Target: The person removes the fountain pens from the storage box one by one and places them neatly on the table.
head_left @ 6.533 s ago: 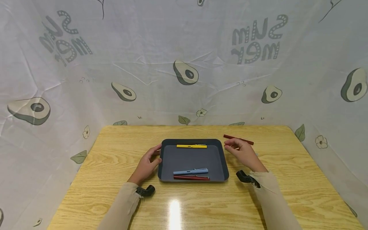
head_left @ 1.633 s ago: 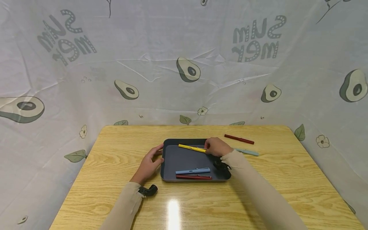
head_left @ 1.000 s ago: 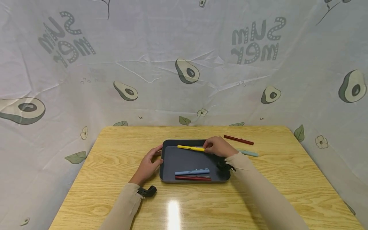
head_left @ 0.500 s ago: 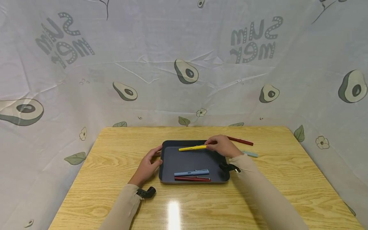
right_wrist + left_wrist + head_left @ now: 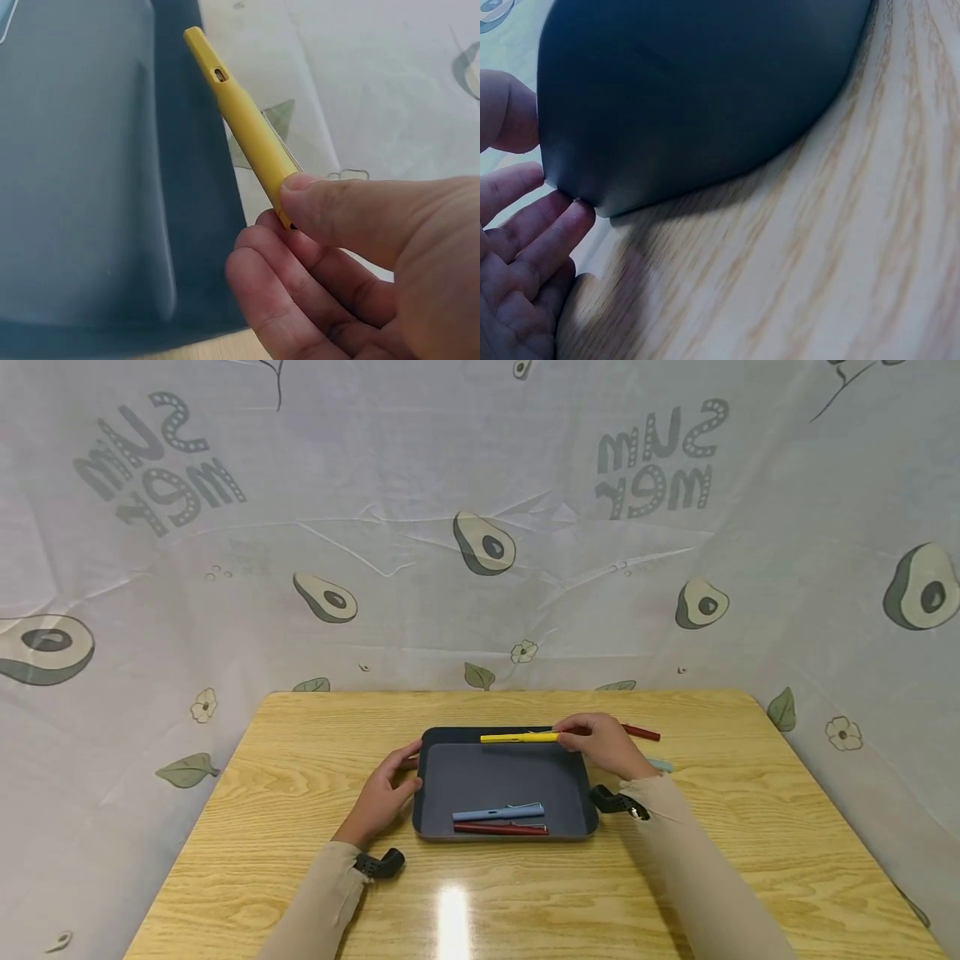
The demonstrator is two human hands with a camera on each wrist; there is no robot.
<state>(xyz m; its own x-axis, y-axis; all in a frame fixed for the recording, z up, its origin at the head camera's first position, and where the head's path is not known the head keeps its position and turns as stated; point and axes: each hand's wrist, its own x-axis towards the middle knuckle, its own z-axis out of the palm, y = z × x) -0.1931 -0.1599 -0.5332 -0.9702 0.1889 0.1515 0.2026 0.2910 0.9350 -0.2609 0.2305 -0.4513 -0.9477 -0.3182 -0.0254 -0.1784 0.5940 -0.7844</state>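
My right hand [image 5: 603, 745] pinches the clip end of a yellow capped pen [image 5: 517, 737] between thumb and fingers, above the far right part of the dark grey tray [image 5: 480, 772]. In the right wrist view the pen [image 5: 251, 124] shows a small oval window and a wire clip. My left hand [image 5: 386, 795] rests at the tray's left side, thumb and fingertips touching its outer wall [image 5: 682, 97]. Inside the tray, near the front wall, a blue pen [image 5: 495, 812] and a dark red pen [image 5: 498, 829] lie side by side.
Behind my right hand, another dark red pen [image 5: 643, 732] lies on the wooden table [image 5: 315, 735], partly hidden. A pale green pen [image 5: 660, 765] is mostly covered by that hand. A patterned cloth [image 5: 405, 635] hangs behind the table.
My right hand, earlier holding nothing at the tray's right side, has taken hold of the yellow pen in the tray, raised it and moved it right. My left hand stays at the tray's wall.
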